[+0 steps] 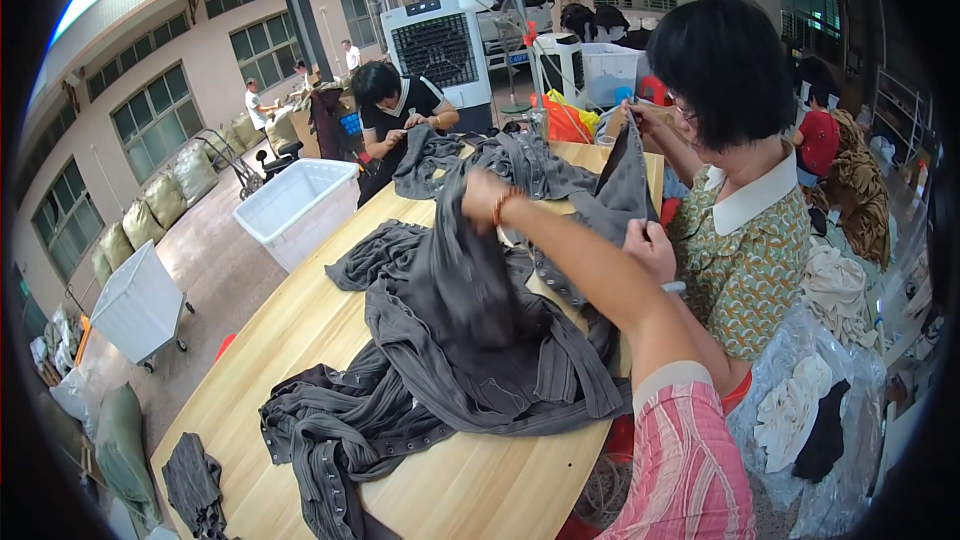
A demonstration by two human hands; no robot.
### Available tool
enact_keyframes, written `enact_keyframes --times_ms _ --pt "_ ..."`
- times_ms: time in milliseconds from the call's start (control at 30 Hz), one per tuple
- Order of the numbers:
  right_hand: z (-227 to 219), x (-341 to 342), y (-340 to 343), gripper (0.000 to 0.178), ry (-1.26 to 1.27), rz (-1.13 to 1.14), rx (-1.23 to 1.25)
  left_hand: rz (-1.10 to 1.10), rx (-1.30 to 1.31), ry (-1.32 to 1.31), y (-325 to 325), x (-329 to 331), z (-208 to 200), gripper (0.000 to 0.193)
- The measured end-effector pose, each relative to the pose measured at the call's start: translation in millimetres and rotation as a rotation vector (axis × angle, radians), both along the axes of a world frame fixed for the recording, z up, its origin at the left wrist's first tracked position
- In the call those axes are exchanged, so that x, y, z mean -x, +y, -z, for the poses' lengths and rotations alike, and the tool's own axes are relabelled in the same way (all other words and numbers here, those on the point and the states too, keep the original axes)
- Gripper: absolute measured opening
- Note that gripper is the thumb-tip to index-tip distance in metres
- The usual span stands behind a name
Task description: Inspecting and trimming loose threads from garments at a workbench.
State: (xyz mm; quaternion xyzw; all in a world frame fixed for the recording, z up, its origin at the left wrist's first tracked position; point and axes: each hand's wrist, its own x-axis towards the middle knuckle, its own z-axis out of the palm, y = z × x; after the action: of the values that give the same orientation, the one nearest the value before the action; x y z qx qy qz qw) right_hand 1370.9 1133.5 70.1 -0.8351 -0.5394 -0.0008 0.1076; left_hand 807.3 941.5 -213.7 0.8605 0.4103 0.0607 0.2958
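From the lower right, my right arm in a pink sleeve reaches across the table. At its end, my right hand [487,198], with a beaded bracelet at the wrist, is closed on a dark grey garment [465,285] and holds part of it up. The lifted cloth is smeared by motion and hangs down onto the heap below. Nearer me lies another dark grey ribbed garment [340,420] with a row of round snaps or buttons along its edge. My left hand does not show.
A light wooden table [250,385] carries several crumpled grey garments. At its right a co-worker [740,230] stretches a grey garment [625,165] close to my arm; another person [405,110] works at the far end. White bins [300,195] stand left, plastic-wrapped cloth [810,410] right.
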Motion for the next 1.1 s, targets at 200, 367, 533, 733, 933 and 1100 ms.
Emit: enact_keyframes --times_ms 200,367,533,733,933,1100 --pt "-102 -70 23 0.094 -0.105 -0.154 -0.933 -0.143 0.091 -0.192 -33 25 10 0.079" --pt "1 7 3 0.076 -0.095 0.023 -0.404 -0.204 0.096 -0.204 -34 31 24 0.074" --pt "120 13 -32 0.063 -0.007 0.292 0.169 -0.192 0.11 -0.208 -37 28 11 0.076" --pt "190 1 -57 0.071 -0.049 0.15 0.099 -0.194 0.088 -0.235 -41 30 20 0.075" --pt "234 -33 -29 0.026 -0.091 -0.123 0.05 -0.23 0.02 -0.238 -42 6 -13 0.073" --pt "197 -76 -22 0.027 0.044 0.017 -0.095 -0.034 -0.271 0.067 -38 7 -32 0.066"
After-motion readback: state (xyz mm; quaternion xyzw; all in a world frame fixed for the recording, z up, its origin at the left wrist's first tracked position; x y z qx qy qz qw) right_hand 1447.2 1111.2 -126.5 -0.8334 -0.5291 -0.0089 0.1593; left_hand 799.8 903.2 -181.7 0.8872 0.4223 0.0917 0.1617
